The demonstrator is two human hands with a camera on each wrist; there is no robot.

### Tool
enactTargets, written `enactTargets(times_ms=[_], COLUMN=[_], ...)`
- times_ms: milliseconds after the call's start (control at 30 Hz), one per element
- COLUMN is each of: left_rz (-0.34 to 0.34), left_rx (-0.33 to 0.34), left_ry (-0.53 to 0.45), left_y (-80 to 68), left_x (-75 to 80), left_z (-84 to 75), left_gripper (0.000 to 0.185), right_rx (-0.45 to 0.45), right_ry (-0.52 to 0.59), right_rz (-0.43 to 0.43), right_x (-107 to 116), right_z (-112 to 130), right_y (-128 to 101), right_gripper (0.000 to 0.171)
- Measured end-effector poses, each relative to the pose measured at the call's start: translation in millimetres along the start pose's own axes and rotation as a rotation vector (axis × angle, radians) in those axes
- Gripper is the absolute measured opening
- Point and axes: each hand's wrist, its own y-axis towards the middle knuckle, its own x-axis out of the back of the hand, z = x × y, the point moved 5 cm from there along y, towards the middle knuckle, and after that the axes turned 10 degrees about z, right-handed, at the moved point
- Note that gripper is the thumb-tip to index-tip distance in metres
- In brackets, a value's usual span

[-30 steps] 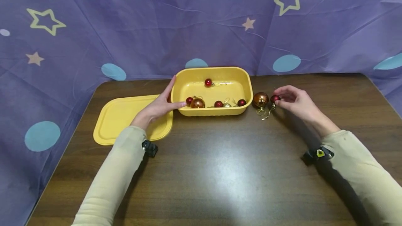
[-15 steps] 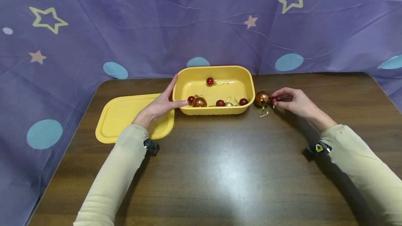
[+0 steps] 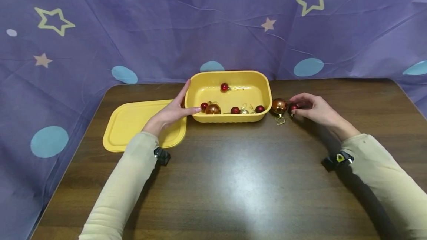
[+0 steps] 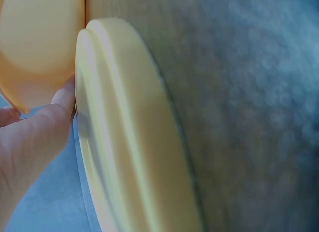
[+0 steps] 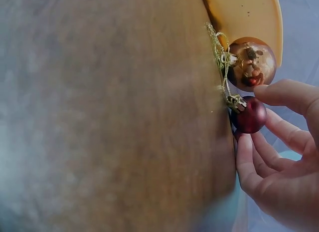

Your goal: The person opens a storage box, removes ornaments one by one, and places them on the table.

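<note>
1. Right hand [image 3: 313,110], nearly closed, pinches a small red ball [image 5: 250,116]; bumping the copper ball [image 3: 279,106] at its left could roll it
2. Left hand [image 3: 171,114], spread wide, touches the yellow box [image 3: 230,118] between both hands; a push could shift it

Satin bauble [image 5: 251,116], smooth plastic box [image 3: 230,118]

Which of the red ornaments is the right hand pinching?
The dark red ornament outside the yellow box, beside the large copper ornament. The right hand has its fingers round it; the red ornaments inside the box lie apart.
</note>
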Motion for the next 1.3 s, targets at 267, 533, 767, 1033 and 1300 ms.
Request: enactTargets(times_ms=[267, 533, 767, 1033, 1300], left_rz=[-0.002, 0.001, 0.002, 0.009, 0.012], left_rx=[0.002, -0.011, -0.011, -0.015, -0.017], left_ry=[-0.003, -0.018, -0.017, -0.025, -0.035], left_y=[0.4, 0.5, 0.2, 0.3, 0.4], left_x=[-0.4, -0.9, -0.4, -1.3, -0.8], left_z=[0.3, 0.4, 1.4, 0.5, 0.6], left_gripper=[0.102, 0.102, 0.102, 0.102, 0.102], right_rx=[0.004, 0.008, 0.023, 0.036, 0.032], right_ry=[0.025, 0.048, 0.067, 0.059, 0.065], right_rz=[-0.002, 0.003, 0.002, 0.01, 0.014], right_x=[0.1, 1.1, 2.3, 0.1, -1.0], right_z=[-3.9, -4.7, -4.7, -4.9, -1.7], right_y=[1.3, 2.0, 2.1, 5.3, 2.6], right_gripper=[0.037, 0.037, 0.036, 0.037, 0.037])
